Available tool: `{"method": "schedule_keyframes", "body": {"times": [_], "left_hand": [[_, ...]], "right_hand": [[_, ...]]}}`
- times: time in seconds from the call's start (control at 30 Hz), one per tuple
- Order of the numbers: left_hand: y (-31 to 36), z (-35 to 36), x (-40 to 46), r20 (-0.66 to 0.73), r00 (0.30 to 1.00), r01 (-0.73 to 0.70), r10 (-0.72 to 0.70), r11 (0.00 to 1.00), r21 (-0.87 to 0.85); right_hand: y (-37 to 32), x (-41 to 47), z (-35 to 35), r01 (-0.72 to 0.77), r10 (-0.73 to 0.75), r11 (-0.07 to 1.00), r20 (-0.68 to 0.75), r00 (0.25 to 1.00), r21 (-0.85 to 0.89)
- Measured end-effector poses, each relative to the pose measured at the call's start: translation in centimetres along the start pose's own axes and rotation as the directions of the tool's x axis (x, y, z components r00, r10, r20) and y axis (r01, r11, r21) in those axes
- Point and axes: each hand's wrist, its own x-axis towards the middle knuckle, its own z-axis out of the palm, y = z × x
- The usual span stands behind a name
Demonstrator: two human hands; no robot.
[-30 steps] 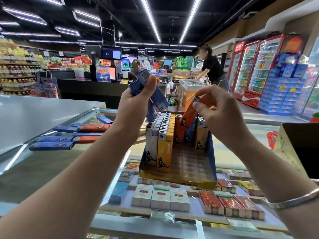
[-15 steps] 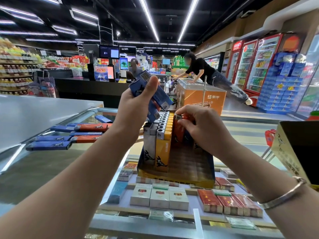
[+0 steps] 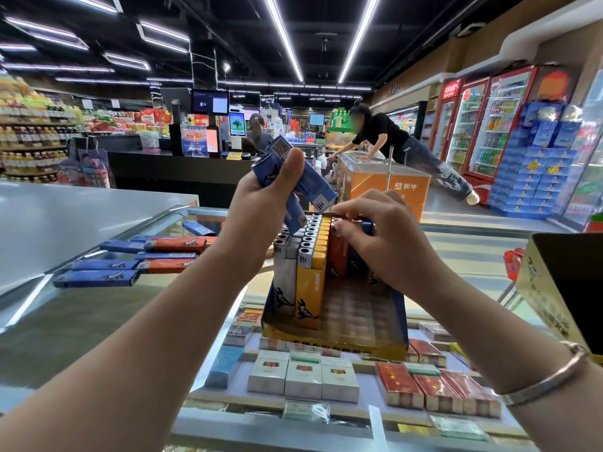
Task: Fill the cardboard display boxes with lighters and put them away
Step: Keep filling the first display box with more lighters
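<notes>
Since half a second ago the right hand [image 3: 381, 243] has dropped lower over the back of the cardboard display box [image 3: 336, 334], its fingers now curled down on the tops of the red and blue lighters [image 3: 339, 252] standing in the right-hand rows. The left hand [image 3: 261, 203] has barely moved; it is raised just behind and left of the box, thumb and fingers wrapped round a small bundle of blue lighters [image 3: 303, 181].

The box stands on the glass table [image 3: 81, 308], between the two forearms. Its left rows hold white and yellow lighters [image 3: 310, 272] standing upright; the front right of the tray is bare. More blue and red lighters [image 3: 130, 256] lie flat on the glass, well to the left of the left hand.

Whether the right hand pinches one lighter or only presses several down, I cannot tell; the fingertips [image 3: 339, 212] hide the tops.

The risks, as I judge them: the bundle in the left hand is fanned out rather than squared, and one could slip loose and fall onto the standing rows. The rows on the right have open space in front of them, so a push from the right hand could tip them forward like dominoes. The light box could also slide on the smooth glass.
</notes>
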Motion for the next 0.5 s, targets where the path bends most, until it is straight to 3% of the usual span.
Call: {"method": "schedule_keyframes", "body": {"times": [0.1, 0.17, 0.37, 0.5], "left_hand": [[0.1, 0.1, 0.0, 0.014, 1.000, 0.005, -0.005, 1.000, 0.016], [0.3, 0.1, 0.0, 0.014, 1.000, 0.015, -0.015, 1.000, 0.010], [0.3, 0.5, -0.4, 0.132, 0.990, -0.044, 0.044, 0.999, -0.006], [0.4, 0.5, -0.4, 0.148, 0.988, -0.039, 0.046, 0.998, -0.055]], "right_hand": [[-0.7, 0.4, -0.8, -0.024, 0.049, 0.965, -0.089, 0.995, 0.262], [-1.3, 0.5, -1.0, -0.003, 0.040, 0.944, -0.107, 0.993, 0.329], [-2.4, -0.2, -0.8, 0.250, -0.239, 0.957, -0.088, 0.967, 0.150], [-2.4, -0.1, -1.1, 0.319, -0.309, 0.945, -0.130, 0.942, 0.070]]}}
